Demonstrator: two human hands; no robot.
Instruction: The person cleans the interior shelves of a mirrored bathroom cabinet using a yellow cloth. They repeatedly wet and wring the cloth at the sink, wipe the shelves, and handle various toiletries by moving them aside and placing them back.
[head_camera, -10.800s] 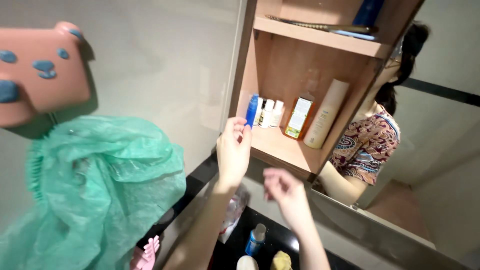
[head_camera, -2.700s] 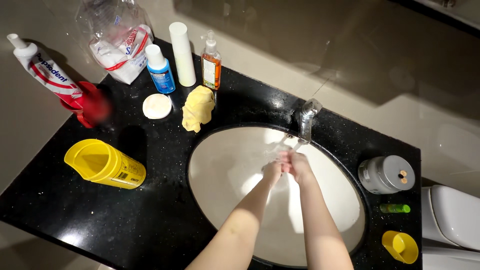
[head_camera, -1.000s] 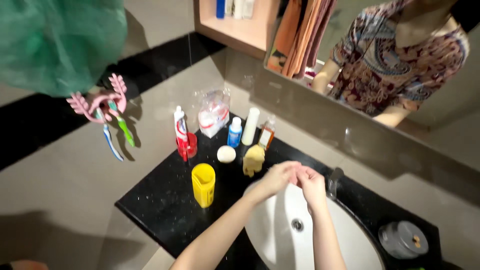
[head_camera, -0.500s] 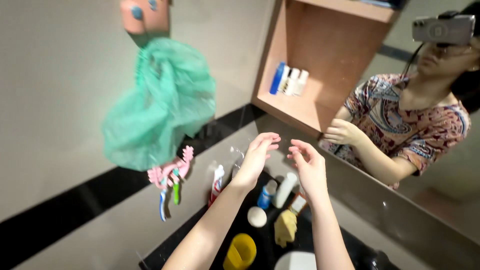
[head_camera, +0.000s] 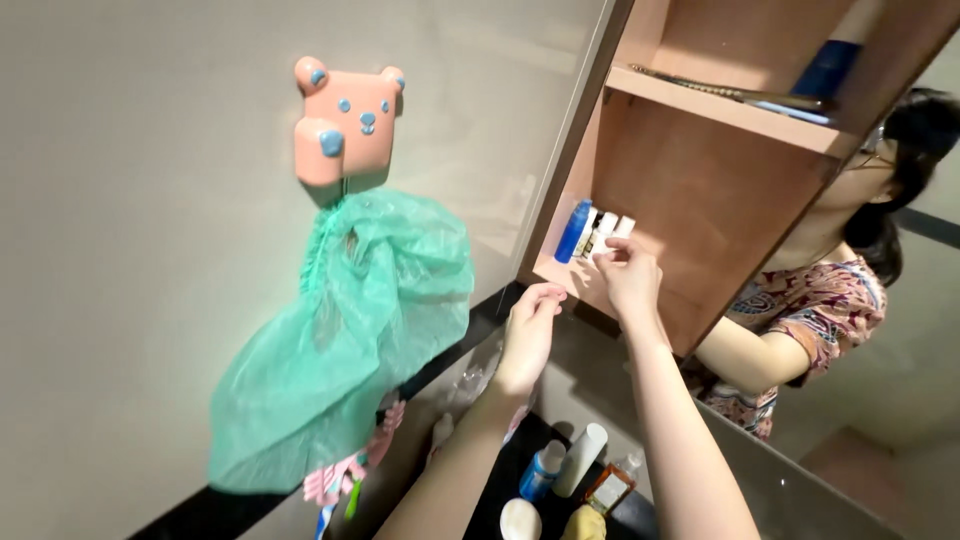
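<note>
The scene is lit warmly and fairly evenly, apparently from above. A soft shadow is cast on the wall just below and left of the pink bear-shaped hook (head_camera: 345, 118). The recess of the wooden shelf (head_camera: 700, 190), right of the hook, is kept dimmer, with a darker band under its upper board. A pale sheen is seen on the tile between hook and shelf. Slight motion softness is noticed throughout, and straight edges are bowed toward the frame's borders.

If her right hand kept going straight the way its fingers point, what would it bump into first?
Most likely the small white containers at the back of the lower wooden shelf. The right hand reaches up toward them, fingertips apparently at them already, though depth is hard to judge.
</note>
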